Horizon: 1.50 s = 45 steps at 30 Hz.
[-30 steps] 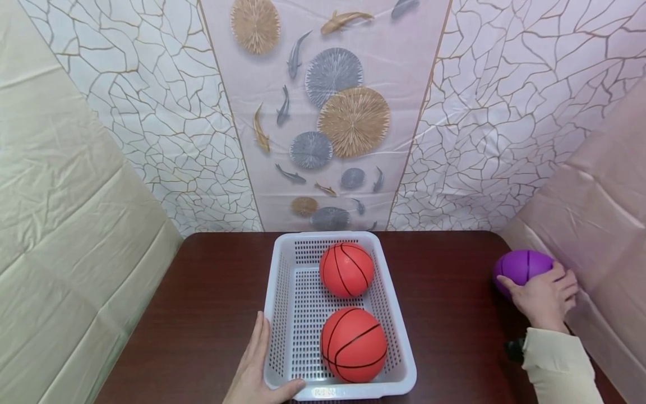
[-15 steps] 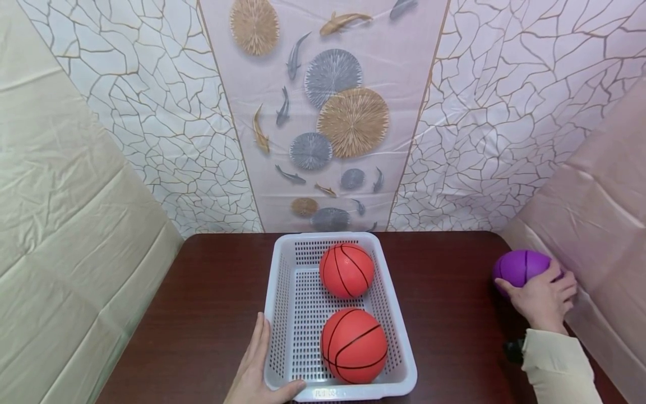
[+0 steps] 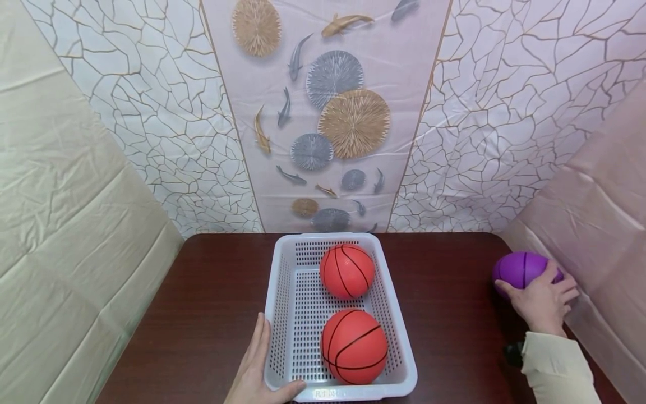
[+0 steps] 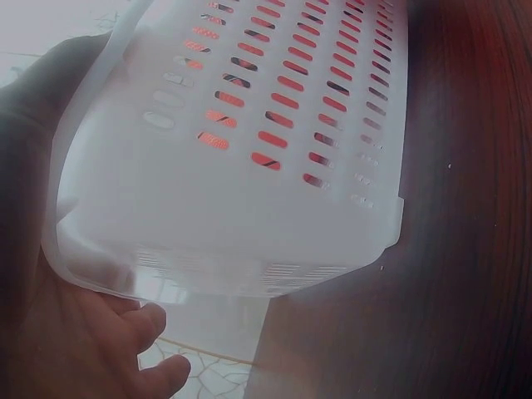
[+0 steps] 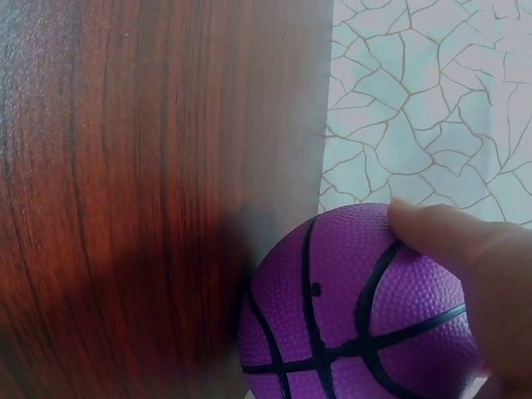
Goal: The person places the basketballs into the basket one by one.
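Note:
In the head view my right hand [image 3: 542, 300] holds a small purple basketball [image 3: 517, 270] at the table's right side. Its thumb lies on the near left of the ball and its fingers arch over the right. The right wrist view shows the purple basketball [image 5: 357, 316] with black seams and the thumb across it; the other fingers are hidden there. My left hand [image 3: 254, 365] rests at the near left corner of a white perforated basket [image 3: 272, 280], fingers straight along the outer wall, thumb along the front rim. Two red basketballs, one far [image 3: 346, 271] and one near [image 3: 354, 347], lie inside.
The dark wooden table [image 3: 444, 314] carries everything. A beige cloth wall [image 3: 595, 224] rises close beside the purple ball, another [image 3: 91, 224] stands at the left, and a patterned backdrop [image 3: 323, 185] hangs behind the table.
My right hand and its fingers have shifted very slightly on the purple basketball. My left hand, the basket and the red basketballs stay where they were.

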{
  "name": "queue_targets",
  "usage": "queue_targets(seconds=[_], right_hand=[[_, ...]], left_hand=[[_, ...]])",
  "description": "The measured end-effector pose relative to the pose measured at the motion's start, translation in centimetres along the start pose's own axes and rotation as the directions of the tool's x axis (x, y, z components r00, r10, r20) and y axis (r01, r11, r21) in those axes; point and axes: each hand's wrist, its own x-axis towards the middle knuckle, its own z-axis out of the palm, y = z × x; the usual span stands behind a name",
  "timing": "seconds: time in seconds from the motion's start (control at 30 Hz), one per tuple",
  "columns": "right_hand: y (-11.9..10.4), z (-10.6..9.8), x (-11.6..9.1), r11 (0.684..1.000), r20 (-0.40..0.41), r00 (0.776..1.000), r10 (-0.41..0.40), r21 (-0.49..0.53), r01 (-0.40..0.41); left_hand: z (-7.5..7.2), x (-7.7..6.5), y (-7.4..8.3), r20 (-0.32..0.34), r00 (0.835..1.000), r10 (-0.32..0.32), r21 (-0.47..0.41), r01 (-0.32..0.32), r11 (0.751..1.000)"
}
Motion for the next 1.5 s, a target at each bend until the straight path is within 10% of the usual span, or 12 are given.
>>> queue_targets(seconds=[0.67, 1.5], right_hand=[[-0.2, 0.0, -0.4, 0.998, -0.069, 0.997, 0.019, 0.066, -0.014], [-6.4, 0.0, -3.0, 0.981, -0.031, 0.993, -0.113, 0.157, 0.116]], left_hand=[[-0.1, 0.0, 0.1, 0.007, 1.0, -0.011, 0.006, 0.011, 1.0], [-0.2, 0.2, 0.4, 0.061, 0.993, -0.099, 0.017, 0.098, 0.995]])
